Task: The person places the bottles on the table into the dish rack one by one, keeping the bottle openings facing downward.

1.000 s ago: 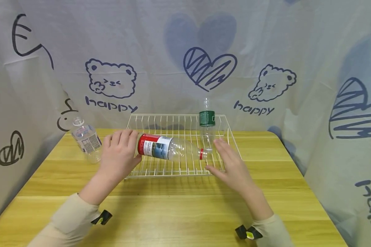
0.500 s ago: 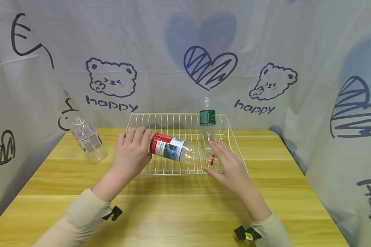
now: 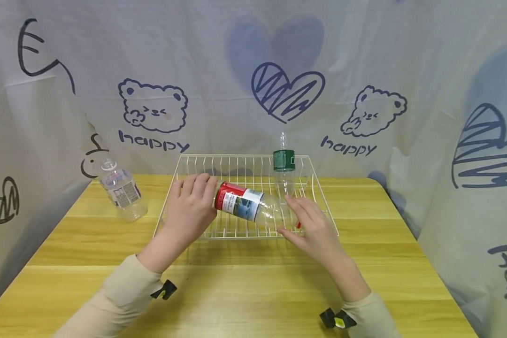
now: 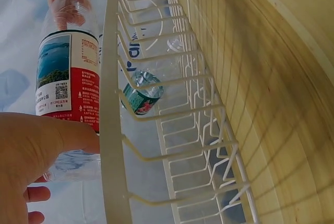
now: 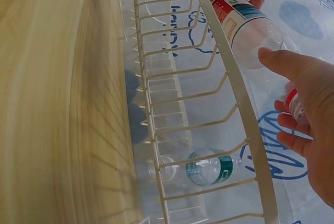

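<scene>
My left hand [image 3: 190, 199] grips a clear plastic bottle [image 3: 238, 202] with a red, white and blue label near its base. The bottle lies sideways over a white wire rack [image 3: 232, 232], its neck toward the right. My right hand [image 3: 314, 225] is around the neck end, thumb and fingers apart. In the right wrist view, the thumb is at the bottle's shoulder and the fingertips [image 5: 295, 141] show beyond the neck's red ring [image 5: 290, 96]. Inside the rack, a clear bottle with a green label [image 3: 284, 160] stands toward the right end.
A third clear bottle, with a pale printed label [image 3: 124, 195], stands uncapped on the wooden table [image 3: 253, 291] left of the rack. Behind the table hangs a light cloth [image 3: 219, 56] with drawn bears and hearts, which also closes in both sides.
My left hand has carried the red-labelled bottle rightward, and its neck has slid in between my right thumb and fingers. The right hand has barely moved. The rack has shifted slightly.
</scene>
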Demonstrator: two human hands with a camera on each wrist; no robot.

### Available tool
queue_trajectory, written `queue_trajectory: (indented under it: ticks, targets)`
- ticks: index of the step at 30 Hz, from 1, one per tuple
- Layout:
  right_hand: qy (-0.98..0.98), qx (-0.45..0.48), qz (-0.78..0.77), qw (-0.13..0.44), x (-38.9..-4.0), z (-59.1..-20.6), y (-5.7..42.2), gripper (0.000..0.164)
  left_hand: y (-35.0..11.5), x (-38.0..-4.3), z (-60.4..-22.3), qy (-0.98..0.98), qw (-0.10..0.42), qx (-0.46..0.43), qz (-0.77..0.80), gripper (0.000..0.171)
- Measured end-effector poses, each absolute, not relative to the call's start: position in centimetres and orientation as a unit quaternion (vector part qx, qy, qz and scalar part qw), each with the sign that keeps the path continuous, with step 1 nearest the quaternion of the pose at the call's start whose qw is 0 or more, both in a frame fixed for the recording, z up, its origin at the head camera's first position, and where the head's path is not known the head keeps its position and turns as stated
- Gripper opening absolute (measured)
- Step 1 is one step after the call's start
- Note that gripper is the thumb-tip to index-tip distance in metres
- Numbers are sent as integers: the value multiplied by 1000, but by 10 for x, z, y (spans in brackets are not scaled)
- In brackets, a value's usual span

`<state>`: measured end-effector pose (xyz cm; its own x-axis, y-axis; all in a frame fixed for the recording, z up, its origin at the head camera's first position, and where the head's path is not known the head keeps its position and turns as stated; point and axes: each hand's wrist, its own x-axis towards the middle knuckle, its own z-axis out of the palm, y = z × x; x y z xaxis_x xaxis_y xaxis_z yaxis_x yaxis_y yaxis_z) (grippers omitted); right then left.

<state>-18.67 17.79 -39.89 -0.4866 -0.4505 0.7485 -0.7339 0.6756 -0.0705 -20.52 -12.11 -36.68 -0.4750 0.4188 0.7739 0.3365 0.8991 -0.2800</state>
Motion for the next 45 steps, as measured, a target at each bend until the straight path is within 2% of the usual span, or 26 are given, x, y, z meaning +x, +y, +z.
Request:
queue_trajectory:
  ticks: [13,23,30,36,45]
  targets:
    - [-847,351,187,354,-186,-398,178,64,-116,-206,-367,-857,459,-230,35,61]
    - [-847,330,204,364,-191,-402,180,66,-118,-205,-363,-866,440,-239,11,78]
    - [-854,289,214,375,-194,-405,181,67,-121,-206,-358,-873,424,-237,-42,63]
    - [-858,266,224,378,-193,-406,182,65,-122,-209,-357,-893,381,-203,-127,47]
    - [-852,260,224,396,-193,-409,181,63,-110,-213,-359,-908,297,-111,-273,46]
